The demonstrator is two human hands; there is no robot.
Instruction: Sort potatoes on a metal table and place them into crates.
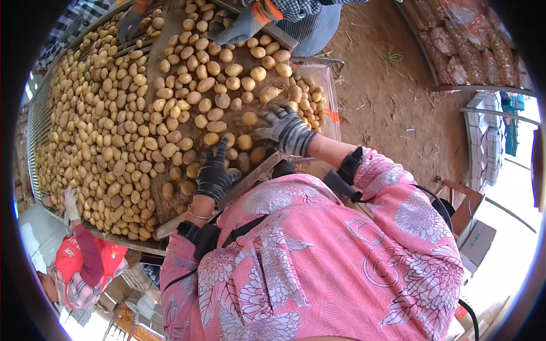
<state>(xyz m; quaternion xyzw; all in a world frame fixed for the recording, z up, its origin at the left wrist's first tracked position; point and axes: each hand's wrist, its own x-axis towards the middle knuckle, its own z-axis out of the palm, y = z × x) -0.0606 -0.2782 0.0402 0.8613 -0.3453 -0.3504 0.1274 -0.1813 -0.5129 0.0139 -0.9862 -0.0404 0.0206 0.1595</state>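
Observation:
Many potatoes [123, 149] cover a long sorting table with a metal edge [251, 177]. My left hand [215, 172], in a dark striped knit glove, lies among the potatoes near that edge, its fingers spread and pointing up the table. My right hand [286, 130], in a grey and black striped glove, is over the table's right end, fingers apart and slightly blurred, with nothing plainly held. Just beyond it lies a knobbly potato [269, 94]. Beside the right hand, a clear plastic bag [330, 98] at the table's end holds more potatoes.
Across the table, a co-worker's gloved hand [241, 27] touches potatoes; another gloved hand [130, 23] is farther left. A co-worker in a red apron [70, 255] reaches in at lower left. Filled mesh sacks [477, 47] and stacked cartons [484, 136] stand right, beyond the dirt floor [384, 106].

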